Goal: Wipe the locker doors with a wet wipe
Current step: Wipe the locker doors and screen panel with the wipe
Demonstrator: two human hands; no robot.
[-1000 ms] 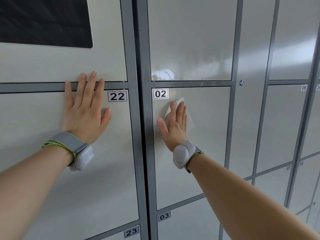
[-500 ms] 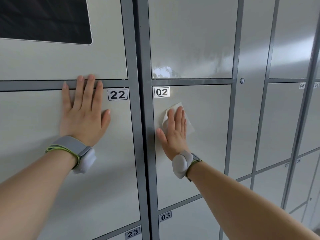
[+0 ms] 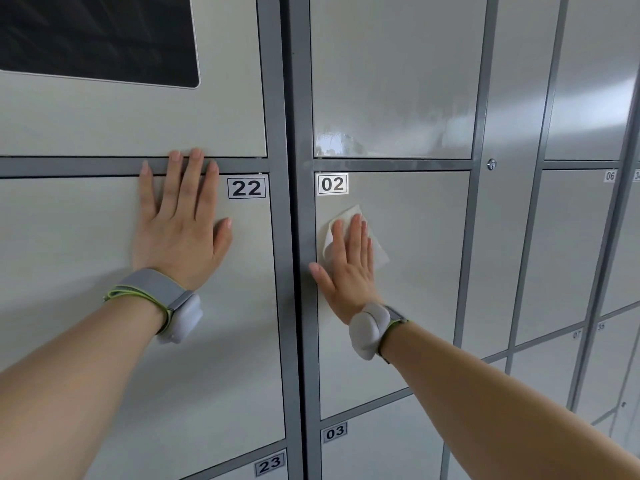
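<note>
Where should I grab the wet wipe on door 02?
Probably pinch the wet wipe by its right corner, coming from the right: it lies flat on locker door 02, middle pinned under the right hand, and that corner pokes out free.

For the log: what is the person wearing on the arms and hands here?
Both forearms are bare, with no sleeves. The left hand and right hand are ungloved, with no rings visible. The left strap, grey with yellow-green edging, and the right strap, grey with a thinner green edge, each carry a pale rounded pod.
</note>
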